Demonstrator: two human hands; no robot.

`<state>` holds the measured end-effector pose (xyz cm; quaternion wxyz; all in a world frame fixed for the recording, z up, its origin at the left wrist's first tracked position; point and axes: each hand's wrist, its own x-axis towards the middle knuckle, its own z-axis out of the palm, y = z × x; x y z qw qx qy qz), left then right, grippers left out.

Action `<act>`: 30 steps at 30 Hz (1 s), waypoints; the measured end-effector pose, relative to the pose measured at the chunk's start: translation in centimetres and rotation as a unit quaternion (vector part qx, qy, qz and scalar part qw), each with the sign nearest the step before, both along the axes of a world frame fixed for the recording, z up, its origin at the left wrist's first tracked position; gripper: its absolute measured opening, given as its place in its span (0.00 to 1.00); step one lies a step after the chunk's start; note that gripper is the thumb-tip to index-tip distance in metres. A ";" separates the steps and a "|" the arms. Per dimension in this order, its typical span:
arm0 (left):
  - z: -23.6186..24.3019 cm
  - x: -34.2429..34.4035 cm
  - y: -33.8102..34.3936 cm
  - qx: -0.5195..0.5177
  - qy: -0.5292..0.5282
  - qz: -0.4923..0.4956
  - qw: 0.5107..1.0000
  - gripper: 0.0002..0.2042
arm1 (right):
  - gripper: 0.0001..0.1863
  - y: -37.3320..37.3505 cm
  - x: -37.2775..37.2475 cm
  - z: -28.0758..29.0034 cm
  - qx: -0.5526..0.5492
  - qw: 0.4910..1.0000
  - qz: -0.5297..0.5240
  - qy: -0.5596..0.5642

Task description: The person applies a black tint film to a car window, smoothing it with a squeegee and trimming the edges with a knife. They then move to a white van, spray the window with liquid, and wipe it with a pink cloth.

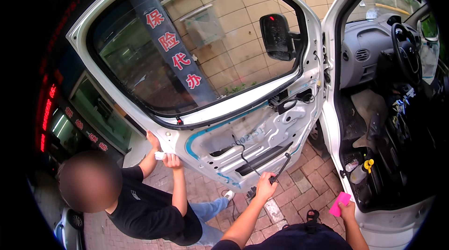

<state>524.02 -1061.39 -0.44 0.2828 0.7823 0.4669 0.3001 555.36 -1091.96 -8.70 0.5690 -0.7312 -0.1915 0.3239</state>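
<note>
My left hand is closed around a long, thin black piece, in front of the lower part of the opened white van door. A black wire runs from the door's bare inner metal down toward that hand. Below the fingers a dark, blocky part shows; whether it is one with the long piece I cannot tell. A flat pink card-like sheet is gripped in my right hand, low beside the door sill.
A co-worker in a black shirt stands at the door's left edge, holding a small white thing against it. Right of me are the cab's steering wheel, seat and a spray bottle with yellow top. Brick paving lies below.
</note>
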 end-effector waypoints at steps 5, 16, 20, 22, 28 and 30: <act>0.0 -0.9 0.5 -0.006 -0.002 0.014 1.000 0.16 | 0.02 1.9 -0.5 1.3 -0.008 1.000 0.024 -0.005; -0.1 -1.1 0.7 0.003 -0.001 0.022 1.000 0.16 | 0.07 3.0 -0.6 -0.9 -0.019 0.999 0.022 0.023; 0.0 -1.1 0.9 -0.022 -0.007 0.028 0.999 0.17 | 0.07 3.3 -0.8 -0.5 -0.024 0.999 0.028 0.025; -0.2 -1.2 1.1 -0.023 -0.011 0.029 0.999 0.17 | 0.07 3.4 -0.7 -0.4 -0.021 0.999 0.032 0.029; -0.8 -1.2 1.1 -0.026 -0.003 0.026 0.999 0.18 | 0.05 3.5 -0.9 -0.8 -0.008 0.999 0.028 0.038; -1.2 -1.5 1.1 0.016 0.001 0.028 0.999 0.17 | 0.03 3.5 -1.1 -0.2 0.010 0.998 0.033 0.050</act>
